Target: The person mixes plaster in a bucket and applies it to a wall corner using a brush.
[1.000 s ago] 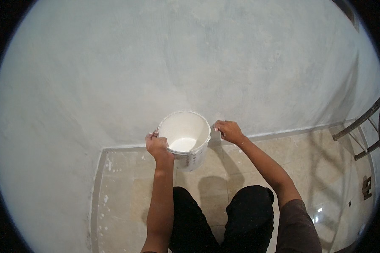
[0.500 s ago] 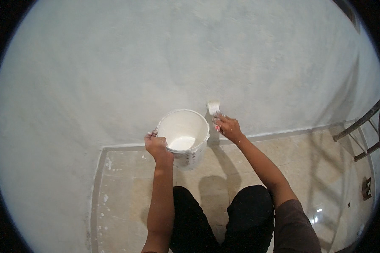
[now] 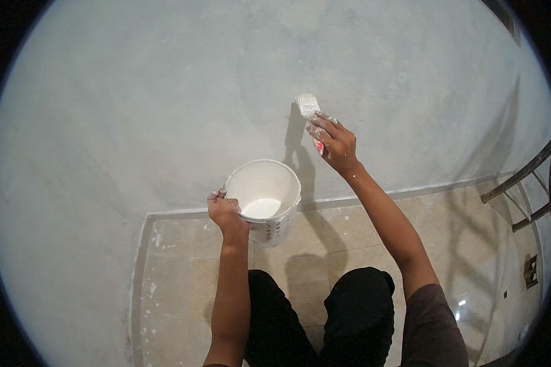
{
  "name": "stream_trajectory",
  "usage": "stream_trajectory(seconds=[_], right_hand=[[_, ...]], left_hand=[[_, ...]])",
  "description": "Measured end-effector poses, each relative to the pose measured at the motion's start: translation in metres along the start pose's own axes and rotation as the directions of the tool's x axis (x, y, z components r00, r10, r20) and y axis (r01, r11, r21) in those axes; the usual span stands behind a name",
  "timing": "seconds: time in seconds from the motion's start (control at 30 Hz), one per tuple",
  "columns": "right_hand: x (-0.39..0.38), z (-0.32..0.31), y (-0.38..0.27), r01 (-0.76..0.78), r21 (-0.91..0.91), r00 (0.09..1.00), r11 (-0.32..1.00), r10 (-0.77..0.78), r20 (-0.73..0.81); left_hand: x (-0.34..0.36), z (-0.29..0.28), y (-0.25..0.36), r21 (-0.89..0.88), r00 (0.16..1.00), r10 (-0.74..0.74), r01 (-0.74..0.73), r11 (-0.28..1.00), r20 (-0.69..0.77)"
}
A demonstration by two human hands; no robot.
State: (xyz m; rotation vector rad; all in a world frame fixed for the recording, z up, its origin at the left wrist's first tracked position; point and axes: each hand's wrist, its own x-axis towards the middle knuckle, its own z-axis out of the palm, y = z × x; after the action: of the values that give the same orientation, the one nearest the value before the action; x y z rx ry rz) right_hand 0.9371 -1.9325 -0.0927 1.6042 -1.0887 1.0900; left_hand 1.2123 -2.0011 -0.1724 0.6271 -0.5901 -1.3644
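Note:
A white plastic bucket (image 3: 278, 231) hangs from my left hand (image 3: 225, 210), whose fingers are closed on its left rim. White paint (image 3: 262, 208) lies at the bottom of the bucket. Up and to the right of it, my right hand (image 3: 337, 142) grips a paintbrush (image 3: 308, 105) with a red-tipped handle. The brush points upward, its bristles coated white, close to the pale grey-white wall (image 3: 196, 92); whether they touch it I cannot tell. White paint smears cover the fingers of both hands.
Beige floor tiles (image 3: 183, 263) with white paint spots lie below, bordered by a grey skirting (image 3: 398, 194) along the wall. A dark-framed stand or ladder (image 3: 523, 177) leans at the far right. Near it, a small brown object (image 3: 531, 271) sits by the right-hand wall.
My right hand has moved up the wall with the paintbrush, from beside the bucket's rim to well above it. My left hand and the bucket have barely shifted.

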Motion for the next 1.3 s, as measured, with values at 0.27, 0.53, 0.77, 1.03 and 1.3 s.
stream_trajectory(seconds=[0.27,0.53,0.77,1.03,1.3], right_hand=[[-0.121,0.019,-0.018,-0.258,0.07,0.907,0.963,0.217,0.362],[-0.021,-0.017,-0.046,-0.522,0.567,0.775,0.637,0.632,0.004],[0.038,-0.041,-0.113,-0.703,0.415,0.681,0.577,0.377,0.628],[-0.007,0.027,-0.143,-0.521,0.225,0.517,0.824,0.094,0.851],[0.01,0.014,-0.153,-0.644,0.309,0.589,0.7,0.196,0.784]], left_hand=[[0.009,-0.005,-0.007,0.023,0.997,-0.008,0.006,1.0,0.073],[0.006,-0.003,0.009,0.195,0.995,-0.037,0.018,0.981,0.096],[-0.003,-0.003,0.007,0.115,0.93,0.159,-0.207,0.972,0.332],[-0.027,0.014,0.033,-0.017,0.808,0.346,-0.385,0.923,0.478],[-0.03,0.015,0.026,-0.046,0.816,0.364,-0.386,0.922,0.448]])
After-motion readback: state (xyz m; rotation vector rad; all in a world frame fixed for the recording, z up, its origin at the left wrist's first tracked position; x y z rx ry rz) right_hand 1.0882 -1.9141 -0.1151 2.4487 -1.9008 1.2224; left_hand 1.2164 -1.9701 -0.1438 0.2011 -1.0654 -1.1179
